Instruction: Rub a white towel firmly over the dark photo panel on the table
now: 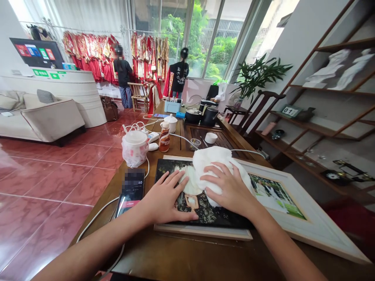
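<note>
My left hand (pixel 171 195) lies flat with spread fingers on a dark photo panel (pixel 231 219) showing a figure in a pale dress. My right hand (pixel 227 187) presses a bulky, soft white cloth (pixel 215 156) onto the panel, its fingers bent over the fabric. The cloth covers the panel's upper right part. Beneath the panel shows a pale frame edge (pixel 205 231). To the right lies a wide white picture frame (pixel 318 214) holding an outdoor couple photo (pixel 277 195), partly hidden by my right hand and the cloth.
Left of the panel lie a phone (pixel 131 191) and a white cable (pixel 96 214). Beyond stand a bagged white tub (pixel 135 150), a brown drink bottle (pixel 164 137), a lidded white cup (pixel 170 123) and a small white bowl (pixel 211 137). Two people are near red garments at the back.
</note>
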`<action>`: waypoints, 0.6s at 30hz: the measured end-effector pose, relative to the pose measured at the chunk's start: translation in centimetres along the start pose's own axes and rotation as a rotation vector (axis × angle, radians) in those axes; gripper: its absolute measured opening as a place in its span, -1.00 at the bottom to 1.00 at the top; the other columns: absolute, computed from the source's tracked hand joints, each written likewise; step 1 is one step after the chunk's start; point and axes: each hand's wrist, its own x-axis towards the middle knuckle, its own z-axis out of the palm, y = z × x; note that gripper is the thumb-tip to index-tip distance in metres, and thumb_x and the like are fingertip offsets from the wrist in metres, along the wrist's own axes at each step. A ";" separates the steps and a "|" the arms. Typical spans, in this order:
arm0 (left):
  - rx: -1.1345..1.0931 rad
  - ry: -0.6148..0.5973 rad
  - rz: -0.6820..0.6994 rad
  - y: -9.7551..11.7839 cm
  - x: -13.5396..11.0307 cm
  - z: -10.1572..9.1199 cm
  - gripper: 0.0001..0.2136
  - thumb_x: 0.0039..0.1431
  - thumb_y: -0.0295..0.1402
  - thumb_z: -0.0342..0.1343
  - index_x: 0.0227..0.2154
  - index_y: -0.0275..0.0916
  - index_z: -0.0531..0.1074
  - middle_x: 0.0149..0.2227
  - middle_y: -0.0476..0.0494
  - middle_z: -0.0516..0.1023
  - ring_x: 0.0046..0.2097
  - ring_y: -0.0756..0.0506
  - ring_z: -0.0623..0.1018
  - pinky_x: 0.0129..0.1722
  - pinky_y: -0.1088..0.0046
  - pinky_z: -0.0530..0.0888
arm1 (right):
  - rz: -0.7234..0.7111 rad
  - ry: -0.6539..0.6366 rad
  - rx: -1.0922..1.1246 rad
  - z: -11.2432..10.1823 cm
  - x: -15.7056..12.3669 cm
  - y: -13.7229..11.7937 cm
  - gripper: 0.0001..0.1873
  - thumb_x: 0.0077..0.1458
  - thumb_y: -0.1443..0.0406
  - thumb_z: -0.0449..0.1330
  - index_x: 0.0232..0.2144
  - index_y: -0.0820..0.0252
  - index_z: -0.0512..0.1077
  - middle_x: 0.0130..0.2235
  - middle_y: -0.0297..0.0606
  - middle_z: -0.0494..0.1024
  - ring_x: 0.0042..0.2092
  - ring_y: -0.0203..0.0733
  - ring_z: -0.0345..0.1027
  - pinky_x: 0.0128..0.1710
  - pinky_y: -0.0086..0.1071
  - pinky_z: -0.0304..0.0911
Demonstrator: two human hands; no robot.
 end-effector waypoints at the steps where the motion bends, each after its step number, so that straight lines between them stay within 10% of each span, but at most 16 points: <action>1: 0.001 0.001 0.003 0.0 0.0 0.0 -0.05 0.05 0.31 0.00 0.34 -0.26 0.05 0.39 -0.27 -0.01 0.39 -0.30 0.00 0.35 0.04 -0.01 | 0.001 0.002 0.002 0.0 0.0 0.0 -0.73 0.16 0.17 0.08 -0.12 -0.16 0.49 0.09 -0.33 0.45 0.22 0.09 0.11 0.20 0.26 -0.25; 18: -0.005 0.003 0.010 0.3 0.0 -0.1 -0.05 0.02 0.30 0.05 0.34 -0.26 0.08 0.38 -0.26 0.02 0.39 -0.30 0.02 0.35 0.06 0.01 | 0.003 0.007 -0.005 0.1 -0.7 0.1 -0.68 0.16 0.16 0.08 -0.04 -0.20 0.46 0.11 -0.32 0.45 0.22 0.12 0.12 0.17 0.29 -0.22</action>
